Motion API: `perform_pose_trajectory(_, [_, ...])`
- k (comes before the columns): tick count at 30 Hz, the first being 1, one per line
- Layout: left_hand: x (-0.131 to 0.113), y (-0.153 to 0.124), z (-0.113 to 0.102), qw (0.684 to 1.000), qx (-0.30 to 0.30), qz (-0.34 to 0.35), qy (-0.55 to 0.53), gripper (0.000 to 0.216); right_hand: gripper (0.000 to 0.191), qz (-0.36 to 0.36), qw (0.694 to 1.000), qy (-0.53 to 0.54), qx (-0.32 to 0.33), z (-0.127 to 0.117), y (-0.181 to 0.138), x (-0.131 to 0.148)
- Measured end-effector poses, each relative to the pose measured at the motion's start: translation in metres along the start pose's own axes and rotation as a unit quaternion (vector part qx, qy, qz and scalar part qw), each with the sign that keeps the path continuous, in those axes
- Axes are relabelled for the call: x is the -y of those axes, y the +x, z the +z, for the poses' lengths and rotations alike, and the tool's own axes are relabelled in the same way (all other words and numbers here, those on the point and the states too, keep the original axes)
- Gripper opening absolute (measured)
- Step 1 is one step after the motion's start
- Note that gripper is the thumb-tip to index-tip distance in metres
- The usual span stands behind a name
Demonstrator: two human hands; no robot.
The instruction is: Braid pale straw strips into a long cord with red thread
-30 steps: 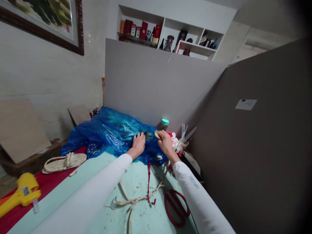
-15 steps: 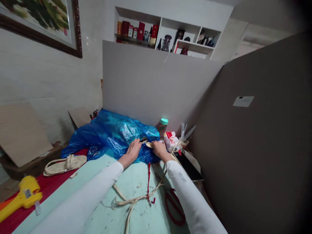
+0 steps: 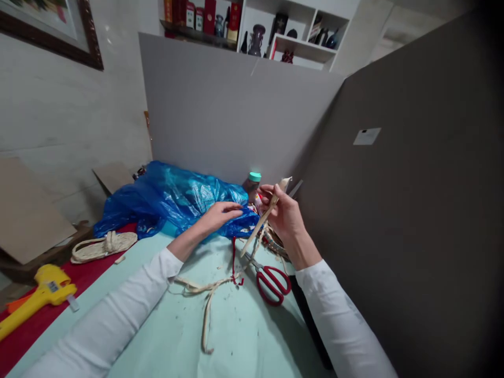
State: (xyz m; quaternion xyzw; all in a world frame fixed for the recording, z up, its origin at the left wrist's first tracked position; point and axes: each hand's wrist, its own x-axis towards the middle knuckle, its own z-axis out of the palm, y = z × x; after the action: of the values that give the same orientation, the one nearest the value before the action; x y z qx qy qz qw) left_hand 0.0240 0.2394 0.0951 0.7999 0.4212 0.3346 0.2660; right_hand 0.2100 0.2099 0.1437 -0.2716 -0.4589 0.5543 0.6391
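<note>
My right hand is raised over the back of the table, its fingers pinching a pale, flat strip of dried plant fibre that slants down to the left. My left hand hovers at the front of the crumpled blue plastic bag, fingers stretched out and holding nothing visible. Below the strip lie red-handled scissors, their blades partly covered. Several more fibre strips, tied with a red cord, rest on the pale green tabletop.
A woven straw sandal and a yellow glue gun lie on red cloth at left. A jar with a green lid stands behind the bag. Grey panels enclose the back and right. A dark flat object lies beneath my right forearm.
My right hand has come up and back from the bag's front edge with a fibre strip in it. My left hand has moved slightly and opened out. The view has shifted.
</note>
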Motion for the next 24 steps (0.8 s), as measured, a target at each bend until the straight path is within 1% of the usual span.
perform_pose_trajectory(1, [-0.017, -0.006, 0.002, 0.990, 0.036, 0.008, -0.137, 0.040, 0.025, -0.001, 1.000, 0.024, -0.007, 0.002, -0.010, -0.004])
perform_pose_trajectory(2, [-0.031, -0.013, 0.005, 0.966, 0.084, 0.004, -0.243, 0.043, 0.024, -0.005, 0.999, 0.039, -0.016, 0.003, -0.019, -0.009])
perform_pose_trajectory(3, [-0.043, -0.021, 0.008, 0.949, 0.093, -0.013, -0.302, 0.043, 0.024, -0.010, 0.999, 0.045, -0.024, 0.004, -0.028, -0.014])
perform_pose_trajectory(4, [-0.051, -0.028, 0.012, 0.941, 0.094, -0.031, -0.323, 0.038, 0.025, -0.015, 0.998, 0.044, -0.032, 0.004, -0.036, -0.018])
perform_pose_trajectory(6, [-0.058, -0.040, 0.018, 0.938, 0.108, -0.041, -0.326, 0.028, 0.027, -0.010, 0.999, 0.019, -0.048, 0.000, -0.050, -0.023])
perform_pose_trajectory(8, [-0.056, -0.050, 0.022, 0.942, 0.107, -0.046, -0.315, 0.020, 0.030, 0.010, 0.998, -0.007, -0.056, -0.007, -0.064, -0.027])
perform_pose_trajectory(12, [-0.045, -0.065, 0.032, 0.943, 0.058, -0.095, -0.313, 0.022, 0.031, 0.063, 0.997, -0.022, -0.045, -0.024, -0.087, -0.042])
perform_pose_trajectory(15, [-0.038, -0.075, 0.042, 0.944, 0.051, -0.109, -0.308, 0.024, 0.029, 0.078, 0.996, -0.025, -0.041, -0.032, -0.097, -0.061])
perform_pose_trajectory(17, [-0.034, -0.082, 0.048, 0.946, 0.063, -0.104, -0.300, 0.025, 0.028, 0.084, 0.995, -0.032, -0.050, -0.034, -0.102, -0.073])
perform_pose_trajectory(20, [-0.029, -0.091, 0.053, 0.949, 0.107, -0.105, -0.277, 0.025, 0.027, 0.078, 0.992, -0.051, -0.083, -0.035, -0.106, -0.085])
perform_pose_trajectory(22, [-0.024, -0.096, 0.053, 0.953, 0.147, -0.110, -0.242, 0.024, 0.027, 0.060, 0.989, -0.056, -0.123, -0.038, -0.106, -0.086])
perform_pose_trajectory(24, [-0.018, -0.097, 0.048, 0.959, 0.170, -0.115, -0.193, 0.022, 0.028, 0.037, 0.981, -0.049, -0.182, -0.044, -0.103, -0.081])
